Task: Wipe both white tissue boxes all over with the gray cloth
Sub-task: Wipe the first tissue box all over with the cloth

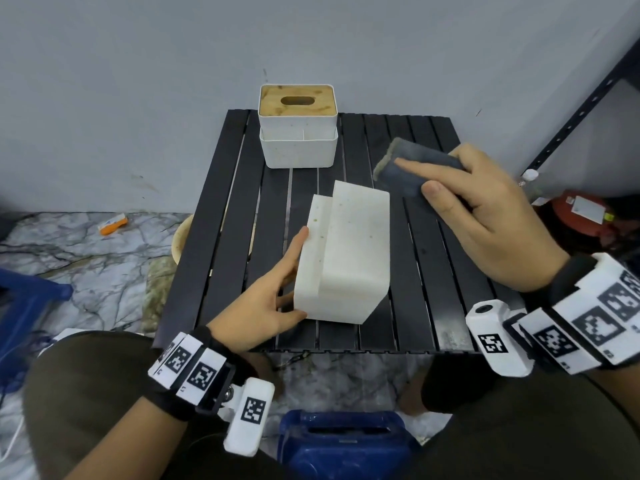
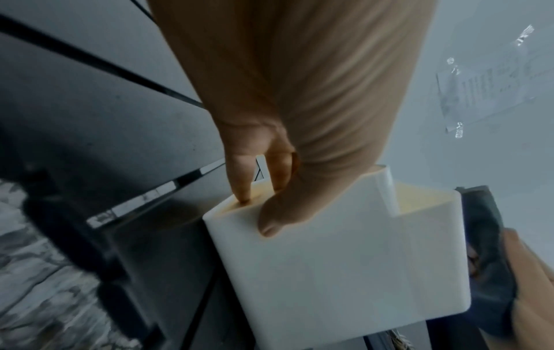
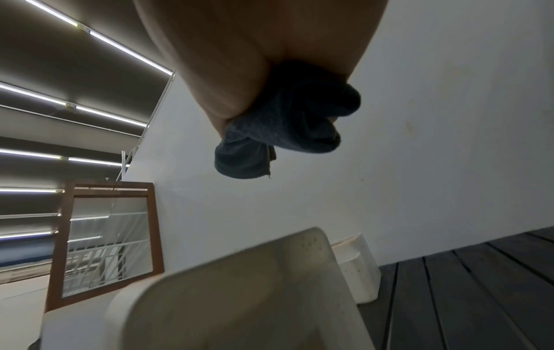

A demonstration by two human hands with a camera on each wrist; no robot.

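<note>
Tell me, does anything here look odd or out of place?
Yes. The near box lies tipped over on the table, held by the left hand, and has brownish specks. The far box stands upright. The right hand holds the cloth off it.

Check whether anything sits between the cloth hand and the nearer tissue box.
Nothing visible does. The right hand holds the gray cloth in the air beyond the nearer tissue box, with only open black table between. The left hand grips the box's opposite side.

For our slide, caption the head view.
Left hand steadies a tissue box; right hand holds the gray cloth above.
</note>
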